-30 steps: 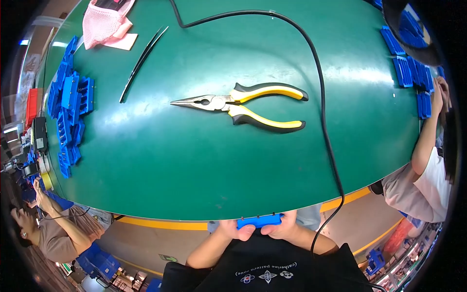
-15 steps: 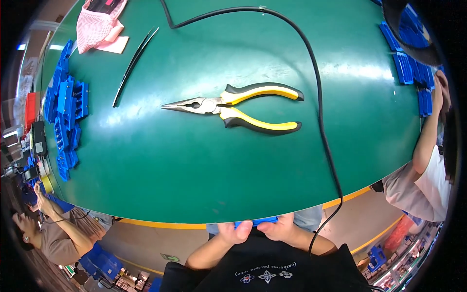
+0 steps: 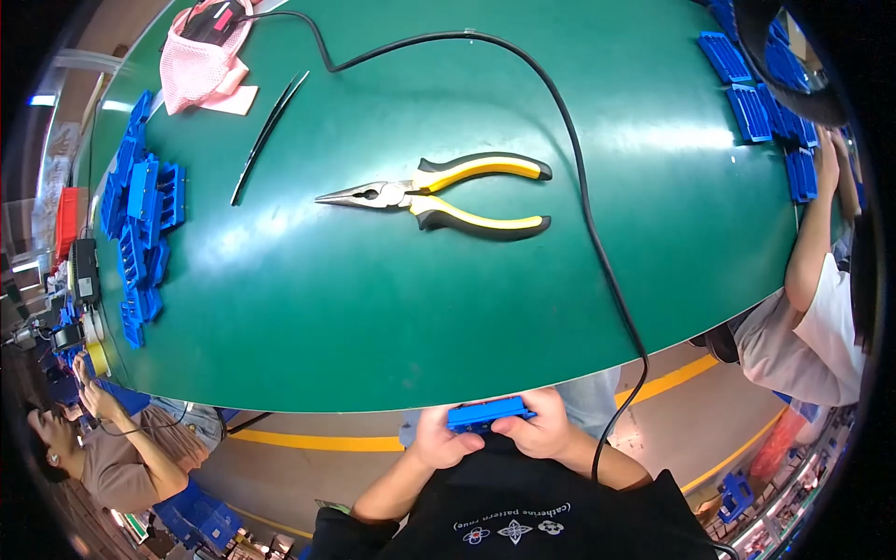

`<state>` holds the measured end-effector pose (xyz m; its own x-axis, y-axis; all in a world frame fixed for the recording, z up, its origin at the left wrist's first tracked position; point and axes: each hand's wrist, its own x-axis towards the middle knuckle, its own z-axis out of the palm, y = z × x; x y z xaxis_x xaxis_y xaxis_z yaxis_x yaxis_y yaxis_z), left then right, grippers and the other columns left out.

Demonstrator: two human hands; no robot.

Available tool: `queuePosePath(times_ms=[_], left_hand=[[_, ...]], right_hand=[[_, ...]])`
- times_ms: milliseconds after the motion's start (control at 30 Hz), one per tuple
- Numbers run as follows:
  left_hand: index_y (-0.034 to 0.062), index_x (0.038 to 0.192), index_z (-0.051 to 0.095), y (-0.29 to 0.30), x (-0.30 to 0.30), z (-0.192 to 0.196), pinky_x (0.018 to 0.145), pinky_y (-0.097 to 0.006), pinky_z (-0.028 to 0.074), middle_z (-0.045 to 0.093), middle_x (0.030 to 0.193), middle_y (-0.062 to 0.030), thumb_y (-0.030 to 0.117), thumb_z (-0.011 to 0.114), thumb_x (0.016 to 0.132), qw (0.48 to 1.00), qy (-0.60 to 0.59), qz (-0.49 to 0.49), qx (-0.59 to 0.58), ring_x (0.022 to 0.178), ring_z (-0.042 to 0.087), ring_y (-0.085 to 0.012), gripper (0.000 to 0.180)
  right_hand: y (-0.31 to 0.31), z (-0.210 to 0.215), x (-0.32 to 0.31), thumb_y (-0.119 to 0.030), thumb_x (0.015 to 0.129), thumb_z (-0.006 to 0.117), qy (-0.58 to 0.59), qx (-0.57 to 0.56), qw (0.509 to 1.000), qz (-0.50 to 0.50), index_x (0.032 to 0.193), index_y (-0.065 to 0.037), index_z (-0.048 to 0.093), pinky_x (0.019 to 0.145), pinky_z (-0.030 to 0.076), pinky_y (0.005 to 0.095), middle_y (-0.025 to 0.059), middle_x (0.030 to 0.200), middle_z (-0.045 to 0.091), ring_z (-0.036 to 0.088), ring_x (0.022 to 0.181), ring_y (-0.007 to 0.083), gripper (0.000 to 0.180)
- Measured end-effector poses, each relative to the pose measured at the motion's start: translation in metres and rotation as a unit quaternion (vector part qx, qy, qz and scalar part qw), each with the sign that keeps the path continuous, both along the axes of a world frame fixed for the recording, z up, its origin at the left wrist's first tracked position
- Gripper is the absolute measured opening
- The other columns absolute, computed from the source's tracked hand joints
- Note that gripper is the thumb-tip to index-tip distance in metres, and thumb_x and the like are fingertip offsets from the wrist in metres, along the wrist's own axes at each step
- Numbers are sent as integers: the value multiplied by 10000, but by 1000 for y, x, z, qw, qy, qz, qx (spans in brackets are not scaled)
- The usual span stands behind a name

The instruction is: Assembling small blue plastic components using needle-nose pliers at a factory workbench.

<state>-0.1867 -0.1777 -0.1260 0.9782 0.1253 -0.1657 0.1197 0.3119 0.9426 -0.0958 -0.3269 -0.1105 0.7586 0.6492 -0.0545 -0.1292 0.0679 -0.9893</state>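
- Blue plastic piece (image 3: 489,413), long and blocky, sits between my two hands, in front of my black shirt (image 3: 439,513), right by the near table edge; can't tell if it touches the edge.
- Left hand (image 3: 446,439): gripping the piece's left end, thumb on the side toward me.
- Right hand (image 3: 541,425): gripping its right end, thumb likewise toward me; fingers mostly hidden behind the piece.
- Green table (image 3: 373,317) in front of me, glossy, light reflections on it.
- Needle-nose pliers (image 3: 399,193), yellow-and-black handles spread, lie mid-table, nose pointing to my left; well apart from both hands.
- Tweezers (image 3: 265,136), dark and slim, lie slanted beyond the pliers' tip, to the left.
- Pink mesh pouch (image 3: 198,79) at far left, dark item partly in it.
- Black cable (image 3: 585,187) runs from by the pouch, curves right around the pliers, drops over the near edge by my right forearm.
- Blue parts heaped at the left edge (image 3: 143,191); more blue parts at the right (image 3: 749,112).
- Co-worker on the left (image 3: 131,457), hands raised; another on the right (image 3: 831,327), arms at the table edge.
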Motion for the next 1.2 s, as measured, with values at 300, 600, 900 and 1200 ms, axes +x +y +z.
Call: queuePosePath(times_ms=[300, 600, 900, 1200], left_hand=[[-44, 1198, 547, -12, 10, 19, 885, -314, 434, 608, 1116, -106, 521, 564, 892, 996, 32, 20, -86, 1011, 575, -186, 643], [-46, 1151, 569, -10, 3, 7, 864, -346, 447, 614, 1102, -134, 499, 514, 926, 997, 12, 46, 57, 993, 593, -237, 592], [-61, 1172, 553, -10, 3, 5, 873, -363, 444, 605, 1117, -157, 439, 534, 935, 992, -25, 45, 116, 998, 595, -271, 553], [-61, 1174, 554, -17, 8, 15, 890, -371, 434, 602, 1133, -159, 420, 535, 940, 993, -21, 70, 88, 1017, 586, -280, 535]], right_hand=[[2, 24, -1, -275, 903, 642, 121, -7, 992, -27, 1024, 15, 634, 726, 472, 282, 85, 945, 672, 621, 820, 155, 315], [5, 23, -1, -304, 889, 659, 88, -23, 993, -76, 1000, 25, 625, 691, 463, 273, 67, 881, 655, 605, 779, 142, 348], [4, 20, -3, -361, 870, 677, 84, -29, 993, -82, 1023, 17, 619, 692, 465, 269, 66, 916, 652, 606, 800, 140, 412], [0, 28, -3, -171, 834, 699, 123, -49, 990, -56, 1042, 10, 635, 802, 473, 333, 128, 1000, 655, 631, 891, 235, 283]])
